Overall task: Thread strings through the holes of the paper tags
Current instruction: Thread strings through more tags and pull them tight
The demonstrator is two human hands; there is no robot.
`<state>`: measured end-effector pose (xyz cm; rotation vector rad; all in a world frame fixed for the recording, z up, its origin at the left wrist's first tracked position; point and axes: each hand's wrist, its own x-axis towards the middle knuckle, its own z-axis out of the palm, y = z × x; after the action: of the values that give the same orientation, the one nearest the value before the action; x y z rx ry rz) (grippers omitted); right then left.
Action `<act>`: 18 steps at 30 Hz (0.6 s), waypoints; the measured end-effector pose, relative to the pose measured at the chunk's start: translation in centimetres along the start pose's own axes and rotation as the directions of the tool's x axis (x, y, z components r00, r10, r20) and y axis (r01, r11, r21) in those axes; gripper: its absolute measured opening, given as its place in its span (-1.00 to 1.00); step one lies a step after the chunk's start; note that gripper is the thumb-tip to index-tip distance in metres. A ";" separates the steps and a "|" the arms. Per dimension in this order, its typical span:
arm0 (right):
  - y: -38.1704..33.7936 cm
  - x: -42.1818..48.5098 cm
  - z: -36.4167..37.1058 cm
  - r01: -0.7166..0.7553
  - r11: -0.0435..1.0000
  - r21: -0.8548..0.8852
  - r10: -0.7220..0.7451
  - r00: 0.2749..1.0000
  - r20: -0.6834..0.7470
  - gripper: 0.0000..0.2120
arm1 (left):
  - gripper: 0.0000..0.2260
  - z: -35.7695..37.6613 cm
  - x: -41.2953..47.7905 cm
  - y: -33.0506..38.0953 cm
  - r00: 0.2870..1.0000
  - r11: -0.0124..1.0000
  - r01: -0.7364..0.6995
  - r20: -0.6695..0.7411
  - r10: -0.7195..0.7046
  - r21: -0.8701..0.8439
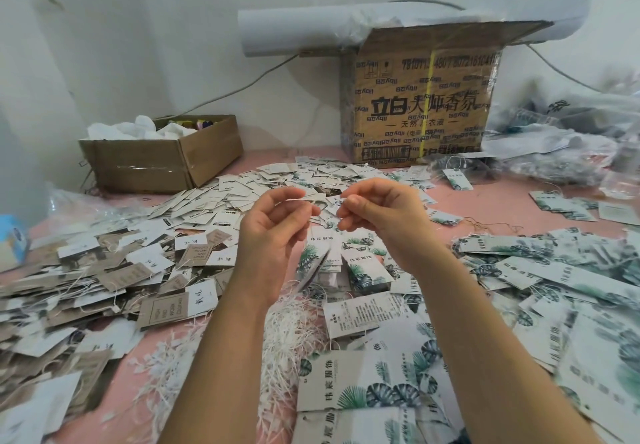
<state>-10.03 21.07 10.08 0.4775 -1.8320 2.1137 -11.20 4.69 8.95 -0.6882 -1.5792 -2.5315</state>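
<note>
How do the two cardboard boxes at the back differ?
The tall box carries black printed characters and a yellow strap; the low box is plain. The tall box stands at the right, the low box at the left. Both are brown cardboard with tops open.

Two hands: one left hand [273, 225], one right hand [381, 215]. Two cardboard boxes: one small open box [162, 163], one large printed box [419, 104]. One white paper roll [294, 31]. One loose heap of white strings [294, 326]. One blue object [14, 235] at the left edge. Paper tags [360, 391]: overlapping piles, too many to count, well over a hundred. Clear plastic bags [554, 145]: number indistinct.
</note>
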 end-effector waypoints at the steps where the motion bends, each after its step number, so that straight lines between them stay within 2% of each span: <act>1: -0.1 0.0 0.1 0.010 1.000 -0.020 -0.009 1.000 0.010 -0.97 | -0.81 0.2 0.0 0.0 1.000 1.000 -0.003 0.023 0.002 0.027; 6: -0.6 -0.2 0.6 0.010 0.988 -0.155 0.007 0.994 0.109 -0.93 | -0.82 0.9 -0.2 0.2 0.995 0.982 -0.034 0.098 0.016 0.186; 18: -0.5 -0.3 0.5 -0.022 0.983 -0.181 0.049 0.988 0.144 -0.90 | -0.76 0.6 -0.3 0.4 0.993 0.939 -0.089 0.104 0.058 0.333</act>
<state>-9.50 20.65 10.49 0.5743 -2.1054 1.9582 -10.67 4.97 9.35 -0.8105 -1.9142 -2.1246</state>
